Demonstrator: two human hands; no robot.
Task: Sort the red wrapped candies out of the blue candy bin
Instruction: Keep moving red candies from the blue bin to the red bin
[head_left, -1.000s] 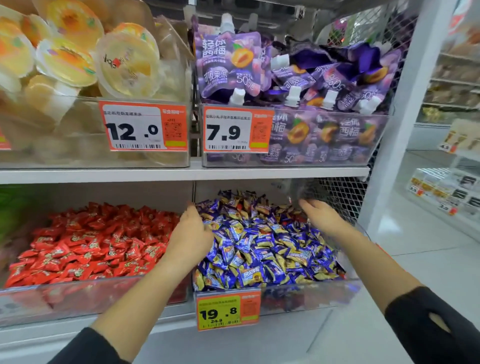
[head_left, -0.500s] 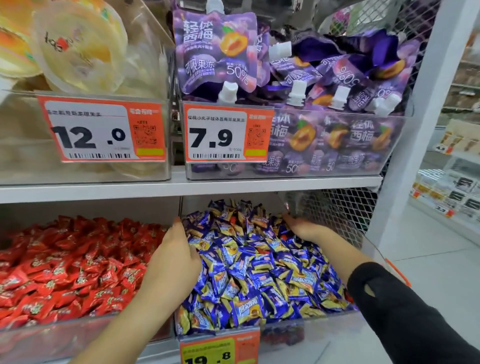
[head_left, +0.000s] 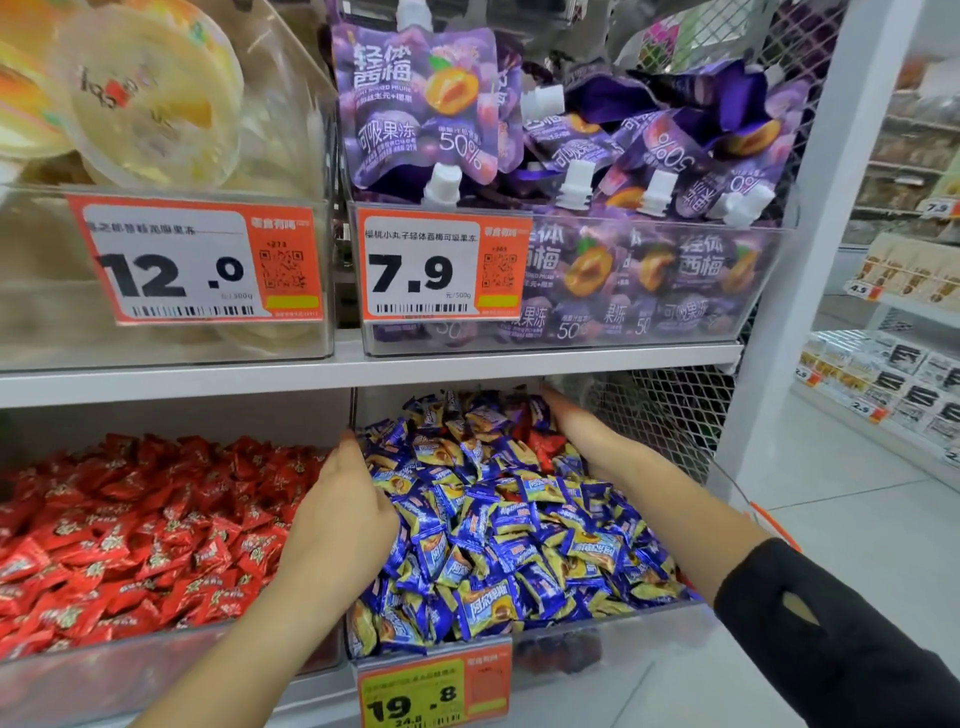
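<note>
A few stray red wrapped candies show among the blue and yellow wrapped candies toward the rear right of the clear plastic blue candy bin, partly buried, so their long axes cannot be read. They lie touching or just beside the right hand, on its inner side toward the middle of the bin, and the right hand is clearly the nearer one. That hand reaches deep along the bin's right wall with fingers extended flat against the heap, holding nothing that shows; its fingertips are lost in the shadow under the white shelf board. The left hand rests on the bin's left edge, well apart from the red pieces, fingers loosely laid over the blue wrappers and gripping nothing visible. Judging by this, the pick calls for the right hand to curl inward a little toward the bin's centre. Left of the bin, just across the wall, sits the clear bin of red candies, the likely destination. An orange price tag hangs on the blue bin's front.
</note>
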